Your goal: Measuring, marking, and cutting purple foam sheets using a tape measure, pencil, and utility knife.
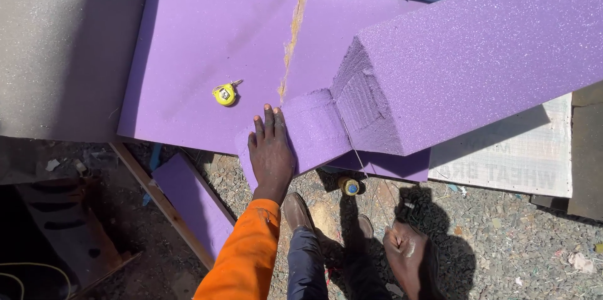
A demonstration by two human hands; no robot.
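- Nearest the lens: orange sleeve (pixel 246 251) of the left arm, running up to the left hand (pixel 271 152).
- Purple foam slab (pixel 207 42) — largest item and the landmark here; lies flat, with a ragged yellowish tear across its upper face.
- Thick purple foam block (pixel 477 55) — right of the slab's tear, slanting up to the right; its cut end is rough, and a narrower tongue of foam reaches down-left from that end.
- Grey foam sheet (pixel 56 42) — left of the slab, edges touching or overlapping; cannot tell which.
- White printed sack (pixel 515 155) — below the block, right of the slab's lower edge, on gravel.
- Small purple offcut (pixel 195 202) — below the slab's lower-left edge, beside a wooden batten (pixel 157 196).
- Left hand — flat, fingers together and extended, pressing on the slab's lower edge just left of the foam tongue; grips nothing.
- Right hand (pixel 411 261) — low, well below the slab, over gravel; closed around something thin — cannot tell what.
- Yellow tape measure (pixel 225 94) — on the slab, left of the tear, up-left of the left hand.
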